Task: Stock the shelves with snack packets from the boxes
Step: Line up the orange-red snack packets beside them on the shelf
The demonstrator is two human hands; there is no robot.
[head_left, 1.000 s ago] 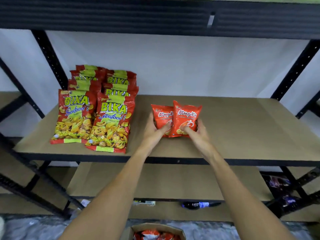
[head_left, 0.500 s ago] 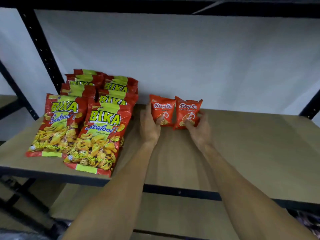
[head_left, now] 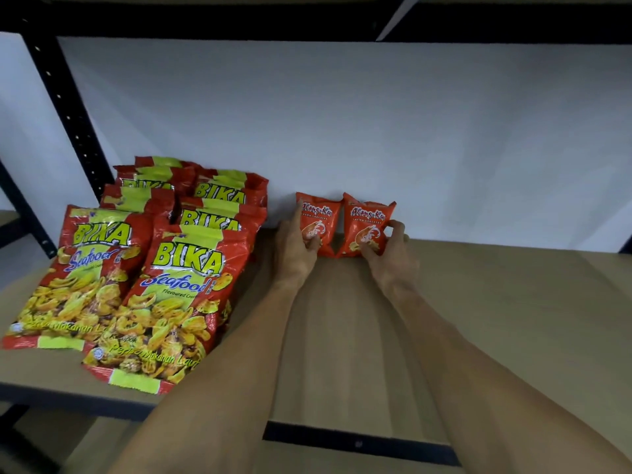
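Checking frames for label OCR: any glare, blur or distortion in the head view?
Head view: glare streaks on the front Bika bags wash out bits of print; packets at the back are soft, logo readable; forearms blur toward the bottom edge; post leans from wide-angle distortion; top beam is near black.

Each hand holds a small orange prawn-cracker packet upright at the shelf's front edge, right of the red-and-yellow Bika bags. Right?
No: head view shows the left orange packet and right orange packet at the back of the brown shelf, by the white wall, not the front. Rest holds.
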